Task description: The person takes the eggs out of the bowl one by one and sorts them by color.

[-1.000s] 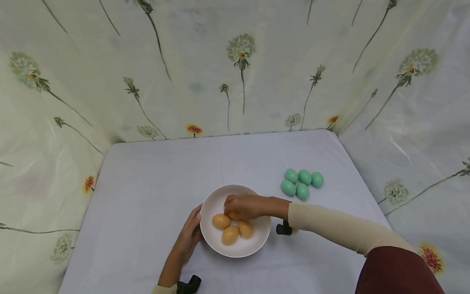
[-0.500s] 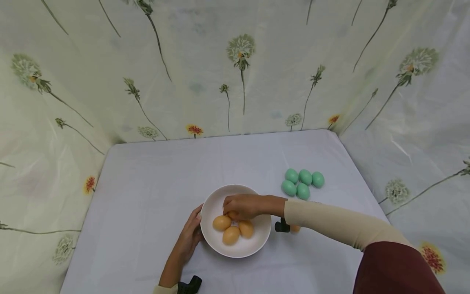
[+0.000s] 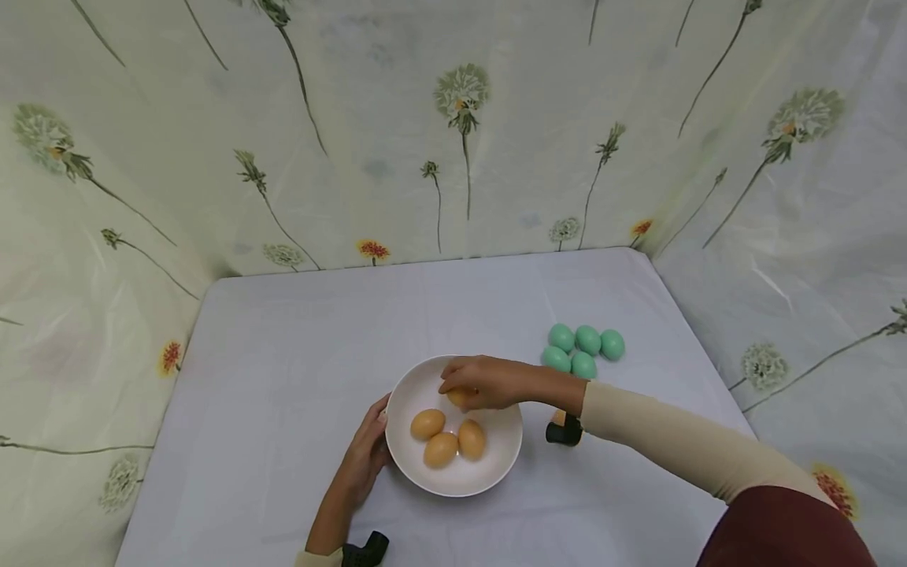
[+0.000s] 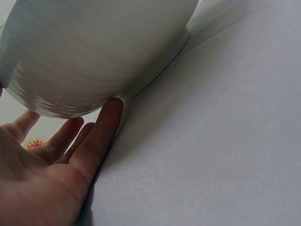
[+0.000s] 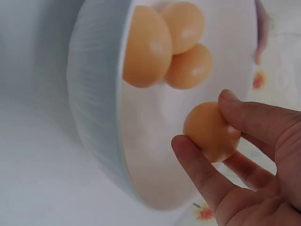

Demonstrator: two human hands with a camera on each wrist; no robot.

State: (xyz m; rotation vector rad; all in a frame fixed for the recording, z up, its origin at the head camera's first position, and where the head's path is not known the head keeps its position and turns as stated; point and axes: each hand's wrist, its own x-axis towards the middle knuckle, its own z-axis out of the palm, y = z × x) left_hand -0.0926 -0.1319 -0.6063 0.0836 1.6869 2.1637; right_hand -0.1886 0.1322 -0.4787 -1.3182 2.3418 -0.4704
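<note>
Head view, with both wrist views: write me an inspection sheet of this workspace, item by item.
Surface: pale cloth, lightly creased.
Job's things: bowl, white inside, with three orange eggs in it; fourth orange egg held over it.
Clutter: five green eggs grouped right of the bowl, toward the far edge; orange object mostly hidden by the right wrist's black device.
Grippers: left hand touches the bowl's side; right hand pinches the fourth egg.
Cables: nothing seen.
Surroundings: dandelion-printed sheeting behind and on both sides.
</note>
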